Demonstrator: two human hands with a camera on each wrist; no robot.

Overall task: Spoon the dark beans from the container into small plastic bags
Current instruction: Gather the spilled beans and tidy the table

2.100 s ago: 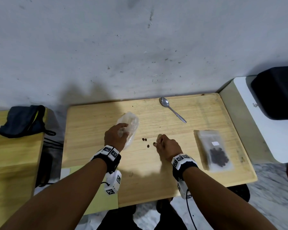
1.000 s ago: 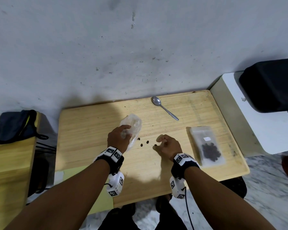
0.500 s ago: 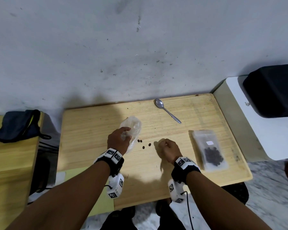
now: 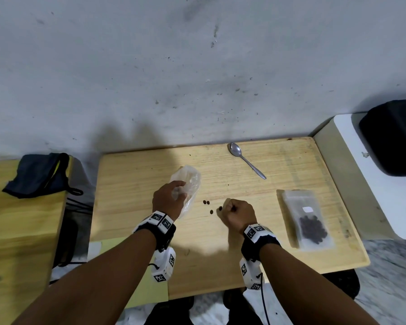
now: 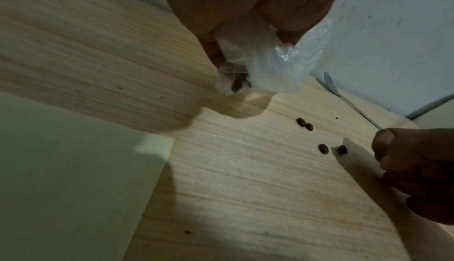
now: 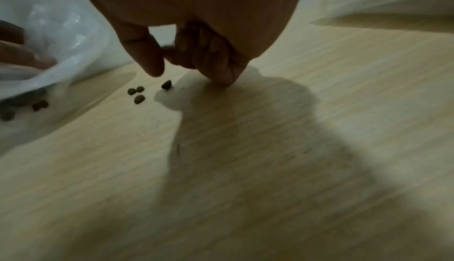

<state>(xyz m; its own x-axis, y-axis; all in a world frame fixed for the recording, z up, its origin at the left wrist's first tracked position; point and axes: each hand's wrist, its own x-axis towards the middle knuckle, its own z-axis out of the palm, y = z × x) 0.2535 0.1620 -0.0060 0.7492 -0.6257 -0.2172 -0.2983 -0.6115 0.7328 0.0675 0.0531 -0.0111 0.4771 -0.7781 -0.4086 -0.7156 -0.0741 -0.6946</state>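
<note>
Four loose dark oval beans (image 4: 212,206) lie on the pale wooden bench (image 4: 220,259), between the two hands; two touch each other nearer the left hand, one lies alone, one sits just beside the right thumb.

Left hand (image 4: 168,201): fingers curled round a crumpled clear thin plastic bag (image 4: 189,181), gathered at the neck; the bag's lower end hangs just above the bench, with a few dark beans seen inside it in the wrist views.

Right hand (image 4: 238,213): curled into a loose fist, little-finger side resting on the bench, thumb tip pointing down beside the nearest bean. Whether it pinches a bean cannot be told.

Silver metal spoon (image 4: 245,161): flat on the bench, beyond the right hand, bowl toward the wall, well apart from both hands.

Flat clear rectangular zip bag with a white label (image 4: 307,221): flat on the bench, to the outer side of the right hand, a cluster of dark beans in its near end.

Dark blue cloth bundle (image 4: 39,174): on a second wooden surface, far out beyond the left hand.

Black padded object (image 4: 391,139): on a white surface, far out beyond the right hand.
</note>
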